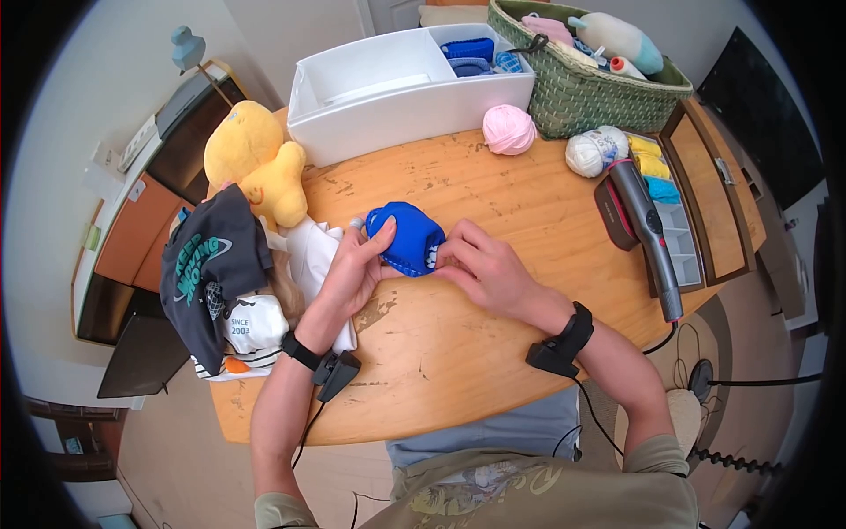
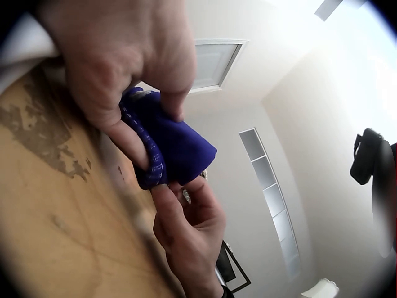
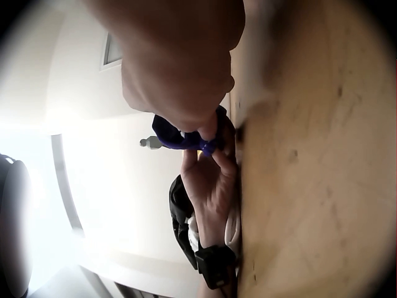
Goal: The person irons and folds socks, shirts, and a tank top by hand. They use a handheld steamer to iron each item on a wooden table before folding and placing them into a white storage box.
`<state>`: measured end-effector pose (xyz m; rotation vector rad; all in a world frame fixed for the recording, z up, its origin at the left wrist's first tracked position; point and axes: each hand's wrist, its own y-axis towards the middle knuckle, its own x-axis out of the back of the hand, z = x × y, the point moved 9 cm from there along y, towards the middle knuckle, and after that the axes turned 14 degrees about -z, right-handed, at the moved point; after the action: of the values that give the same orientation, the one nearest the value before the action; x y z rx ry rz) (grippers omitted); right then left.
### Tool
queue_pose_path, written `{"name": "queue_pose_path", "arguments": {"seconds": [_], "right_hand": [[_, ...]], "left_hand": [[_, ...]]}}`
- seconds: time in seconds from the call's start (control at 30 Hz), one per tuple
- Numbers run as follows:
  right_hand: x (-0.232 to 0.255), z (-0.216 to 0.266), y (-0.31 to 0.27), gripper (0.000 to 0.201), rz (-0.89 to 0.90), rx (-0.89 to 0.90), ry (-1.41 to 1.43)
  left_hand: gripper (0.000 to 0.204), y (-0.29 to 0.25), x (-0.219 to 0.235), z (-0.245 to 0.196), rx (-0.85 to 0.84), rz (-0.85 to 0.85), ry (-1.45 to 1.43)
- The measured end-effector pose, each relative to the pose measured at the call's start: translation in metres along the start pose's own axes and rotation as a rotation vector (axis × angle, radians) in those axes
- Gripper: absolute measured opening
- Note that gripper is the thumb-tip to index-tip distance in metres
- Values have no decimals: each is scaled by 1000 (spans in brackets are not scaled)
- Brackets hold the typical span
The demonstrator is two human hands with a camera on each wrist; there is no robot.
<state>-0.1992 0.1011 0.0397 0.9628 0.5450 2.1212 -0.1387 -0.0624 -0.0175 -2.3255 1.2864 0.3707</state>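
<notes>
A blue fabric item point(image 1: 407, 236) with a stitched edge and a small white pattern is held just above the table. The left hand point(image 1: 351, 269) grips its left side, thumb on top and fingers beneath. At its lower right edge the right hand point(image 1: 492, 271) pinches the rim between thumb and fingers. From the left wrist, the blue item point(image 2: 180, 146) looks folded, with left-hand fingers point(image 2: 131, 144) inside the stitched rim and the right hand point(image 2: 189, 233) at its lower edge. The right wrist view shows the blue item point(image 3: 180, 138) partly hidden behind the right hand point(image 3: 180, 74).
Clothes point(image 1: 216, 264) and a yellow plush point(image 1: 251, 159) lie at left. Behind stand a white bin point(image 1: 405, 106) and green basket point(image 1: 599, 97). Pink yarn point(image 1: 508, 130), white yarn point(image 1: 595, 152), a hair styler point(image 1: 648, 229) and a compartment box point(image 1: 683, 256) are at right.
</notes>
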Motion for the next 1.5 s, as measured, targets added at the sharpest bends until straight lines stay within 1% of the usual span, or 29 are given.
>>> {"name": "queue_pose_path", "arguments": {"seconds": [0.1, 0.2, 0.3, 0.4, 0.5, 0.6, 0.7, 0.8, 0.9, 1.0, 1.1, 1.2, 1.3, 1.4, 1.5], "right_hand": [[2, 8, 3, 11, 31, 58, 32], [2, 12, 6, 10, 31, 74, 155], [0, 4, 3, 12, 86, -19, 217], [-3, 0, 0, 13, 160, -113, 194], [-4, -1, 1, 15, 109, -174, 129], [-1, 9, 3, 20, 29, -108, -21], [-3, 11, 1, 23, 23, -16, -104], [-2, 4, -1, 21, 14, -96, -128], [-2, 8, -2, 19, -53, -156, -148], [-2, 5, -4, 17, -34, -201, -190], [-2, 6, -4, 17, 6, -161, -157], [-1, 24, 1, 15, 14, 29, -14], [3, 28, 3, 13, -2, 81, 4], [10, 27, 6, 14, -67, 77, 54], [14, 22, 8, 15, -82, 50, 22]], "left_hand": [[47, -1, 3, -6, -52, -84, 0], [45, 0, 9, -8, -95, -118, -14], [45, -3, 7, -11, -117, -139, -39], [45, -6, 2, -12, -142, -152, 10], [48, -6, 2, -13, -197, -162, 92], [50, -4, 7, -10, -243, -196, 152], [50, -6, 5, -13, -277, -196, 237], [45, -8, 1, -12, -297, -209, 215], [49, -10, -1, -16, -298, -220, 180], [49, -9, 1, -14, -289, -222, 152], [49, -5, 3, -10, -241, -208, 113], [47, -10, 2, -18, -324, -248, 196], [48, -16, -4, -25, -427, -208, 291], [55, -15, -8, -26, -486, -180, 254], [56, -13, -5, -25, -408, -219, 315]]}}
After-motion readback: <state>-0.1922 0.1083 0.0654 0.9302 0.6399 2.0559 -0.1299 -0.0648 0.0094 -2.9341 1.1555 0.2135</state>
